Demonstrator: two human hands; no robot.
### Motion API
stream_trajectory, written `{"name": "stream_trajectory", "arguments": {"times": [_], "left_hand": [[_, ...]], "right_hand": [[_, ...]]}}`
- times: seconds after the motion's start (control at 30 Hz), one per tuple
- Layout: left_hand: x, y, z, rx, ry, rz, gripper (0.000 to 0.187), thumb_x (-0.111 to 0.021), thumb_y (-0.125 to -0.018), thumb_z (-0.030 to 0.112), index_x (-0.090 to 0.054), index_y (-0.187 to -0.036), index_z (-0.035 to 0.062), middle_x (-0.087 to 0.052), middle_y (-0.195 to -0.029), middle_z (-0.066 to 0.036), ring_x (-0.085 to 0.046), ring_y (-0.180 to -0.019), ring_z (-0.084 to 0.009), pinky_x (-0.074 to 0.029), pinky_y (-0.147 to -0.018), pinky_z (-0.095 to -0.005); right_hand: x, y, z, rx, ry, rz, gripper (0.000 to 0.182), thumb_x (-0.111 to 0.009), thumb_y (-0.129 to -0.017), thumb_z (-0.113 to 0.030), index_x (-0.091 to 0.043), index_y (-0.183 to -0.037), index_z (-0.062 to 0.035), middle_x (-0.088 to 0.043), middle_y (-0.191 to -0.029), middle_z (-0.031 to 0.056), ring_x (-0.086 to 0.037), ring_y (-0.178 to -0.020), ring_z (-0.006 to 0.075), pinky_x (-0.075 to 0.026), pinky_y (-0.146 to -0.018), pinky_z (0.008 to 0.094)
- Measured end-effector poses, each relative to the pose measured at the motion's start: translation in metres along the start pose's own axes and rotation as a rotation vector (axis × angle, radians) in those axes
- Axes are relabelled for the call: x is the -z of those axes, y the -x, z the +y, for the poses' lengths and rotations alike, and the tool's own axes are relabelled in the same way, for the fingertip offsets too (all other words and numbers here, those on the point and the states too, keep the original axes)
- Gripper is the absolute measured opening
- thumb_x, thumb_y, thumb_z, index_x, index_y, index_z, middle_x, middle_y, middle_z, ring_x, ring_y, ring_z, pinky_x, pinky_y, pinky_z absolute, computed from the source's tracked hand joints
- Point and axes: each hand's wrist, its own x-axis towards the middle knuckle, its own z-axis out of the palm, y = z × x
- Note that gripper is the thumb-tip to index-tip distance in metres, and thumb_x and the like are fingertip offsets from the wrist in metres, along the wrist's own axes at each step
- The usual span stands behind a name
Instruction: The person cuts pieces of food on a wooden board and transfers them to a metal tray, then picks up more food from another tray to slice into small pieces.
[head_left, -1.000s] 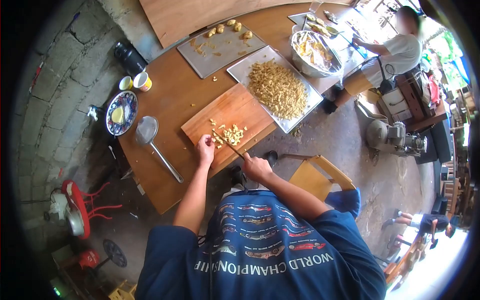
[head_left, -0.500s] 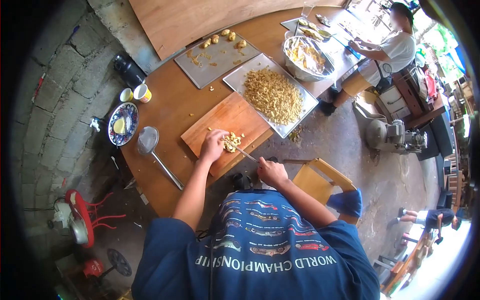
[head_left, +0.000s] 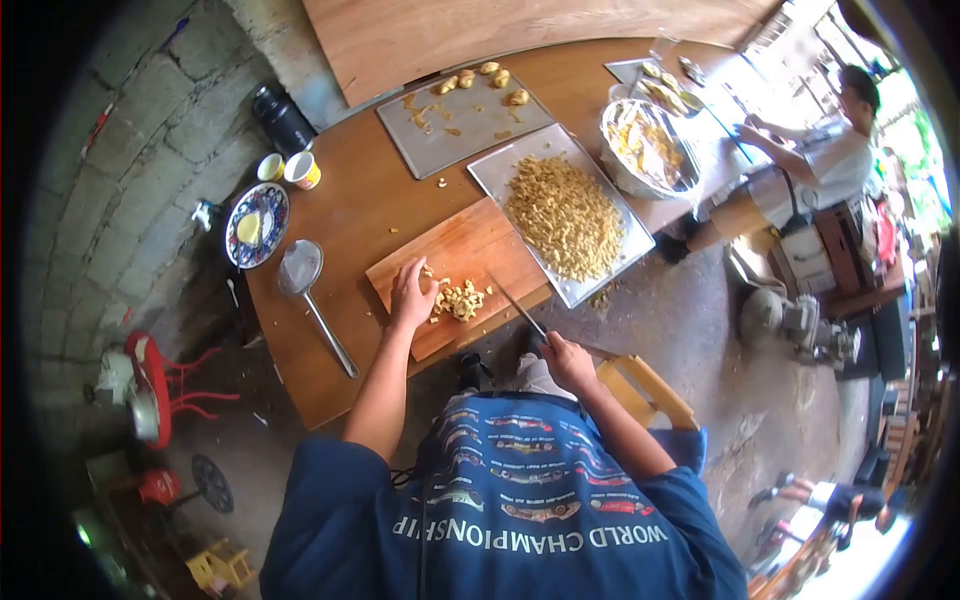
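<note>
My right hand [head_left: 567, 362] is wrapped round the handle of a knife [head_left: 519, 308], its blade pointing up and left over the near right part of a wooden cutting board [head_left: 455, 242]. On the board lies a small heap of pale yellow chopped pieces [head_left: 460, 301]. My left hand [head_left: 411, 293] rests at the heap's left side, fingers apart and touching or close to the pieces. Beyond the board, a metal tray [head_left: 487, 174] carries a large pile of similar chopped pieces [head_left: 565, 217].
Another tray [head_left: 425, 150] holds several whole yellowish pieces and scraps. A strainer [head_left: 301, 267], patterned plate [head_left: 236, 217], two paper cups [head_left: 301, 170] and a black bottle [head_left: 283, 119] stand left. A lined bowl [head_left: 645, 183] sits right, near another person [head_left: 815, 170]. A wooden chair [head_left: 640, 390] stands beside me.
The knife has left the heap and moved right, away from my left hand. My left hand's fingers have spread, and the heap lies looser. The whole view has shifted slightly.
</note>
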Motion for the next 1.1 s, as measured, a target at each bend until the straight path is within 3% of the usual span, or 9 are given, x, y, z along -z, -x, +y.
{"name": "stream_trajectory", "arguments": {"times": [0.13,0.37,0.43,0.5,0.53,0.63,0.8,1.0,1.1], "left_hand": [[-0.031,0.009,0.028,0.004,-0.227,-0.128,0.081,-0.076,-0.1,0.044,-0.043,-0.164,0.0074,-0.045,-0.165,-0.021,-0.039,-0.156,-0.0416,-0.031,-0.13,-0.0518],[-0.032,0.025,0.078,0.122,0.201,-0.088,0.08,-0.085,-0.091,0.034,-0.05,-0.156,0.0033,-0.055,-0.154,-0.022,-0.049,-0.146,-0.0426,-0.039,-0.124,-0.051],[-0.027,0.031,0.083,0.177,0.167,-0.079,0.085,-0.09,-0.086,0.031,-0.049,-0.156,0.0038,-0.055,-0.153,-0.02,-0.048,-0.147,-0.0416,-0.04,-0.123,-0.053],[-0.022,0.038,0.086,0.137,-0.204,0.011,0.093,-0.093,-0.083,0.033,-0.047,-0.158,0.0043,-0.052,-0.156,-0.021,-0.046,-0.147,-0.0427,-0.04,-0.122,-0.0544],[-0.028,0.043,0.085,0.281,-0.268,-0.028,0.104,-0.099,-0.076,0.032,-0.045,-0.161,0.0043,-0.048,-0.158,-0.022,-0.046,-0.145,-0.0447,-0.042,-0.121,-0.0546],[-0.042,0.045,0.095,0.397,-0.166,-0.013,0.108,-0.103,-0.07,0.029,-0.047,-0.16,0.0061,-0.047,-0.156,-0.02,-0.044,-0.145,-0.0445,-0.042,-0.121,-0.0523],[-0.057,0.031,0.096,0.363,-0.003,0.103,0.077,-0.098,-0.07,0.009,-0.064,-0.14,0.0045,-0.064,-0.129,-0.017,-0.063,-0.124,-0.0378,-0.052,-0.109,-0.0461],[-0.062,0.027,0.092,0.429,0.063,0.185,0.065,-0.095,-0.072,0.004,-0.071,-0.132,0.0073,-0.068,-0.121,-0.015,-0.066,-0.117,-0.0364,-0.054,-0.104,-0.0456],[-0.063,0.03,0.089,0.446,0.104,0.198,0.062,-0.095,-0.072,0.003,-0.074,-0.13,0.0092,-0.07,-0.118,-0.015,-0.069,-0.112,-0.0344,-0.056,-0.101,-0.0445]], "right_hand": [[-0.034,-0.04,0.049,-0.047,-0.294,-0.047,0.034,-0.054,-0.114,-0.038,-0.057,-0.104,-0.0054,-0.071,-0.091,0.0302,-0.068,-0.093,0.055,-0.053,-0.075,0.0611],[-0.07,-0.082,0.042,0.059,-0.32,-0.315,0.042,-0.051,-0.116,-0.044,-0.057,-0.105,-0.0034,-0.067,-0.091,0.0333,-0.064,-0.094,0.0586,-0.047,-0.075,0.0633],[-0.069,-0.091,0.044,0.088,-0.344,-0.359,0.042,-0.049,-0.116,-0.044,-0.058,-0.108,-0.0043,-0.068,-0.094,0.0348,-0.064,-0.098,0.0595,-0.047,-0.078,0.066],[-0.062,-0.103,0.047,0.148,-0.315,-0.368,0.04,-0.045,-0.116,-0.044,-0.056,-0.11,-0.0063,-0.07,-0.093,0.0355,-0.067,-0.094,0.059,-0.05,-0.08,0.0693],[-0.057,-0.109,0.048,0.124,-0.285,-0.432,0.043,-0.043,-0.116,-0.045,-0.056,-0.111,-0.0049,-0.071,-0.094,0.0354,-0.067,-0.096,0.059,-0.051,-0.082,0.0697],[-0.052,-0.122,0.048,0.143,-0.293,-0.486,0.047,-0.045,-0.116,-0.047,-0.057,-0.112,-0.0021,-0.069,-0.1,0.037,-0.063,-0.104,0.0597,-0.049,-0.084,0.0659],[-0.047,-0.135,0.045,0.223,-0.281,-0.504,0.049,-0.043,-0.116,-0.047,-0.058,-0.113,-0.0007,-0.07,-0.101,0.0374,-0.064,-0.104,0.0597,-0.049,-0.086,0.0663],[-0.047,-0.141,0.042,0.258,-0.284,-0.538,0.047,-0.041,-0.116,-0.044,-0.057,-0.116,0.0001,-0.07,-0.102,0.039,-0.066,-0.105,0.0598,-0.049,-0.09,0.0695],[-0.048,-0.139,0.038,0.222,-0.35,-0.519,0.049,-0.043,-0.116,-0.045,-0.061,-0.114,0.0002,-0.071,-0.103,0.0371,-0.066,-0.107,0.0576,-0.051,-0.09,0.0645]]}}
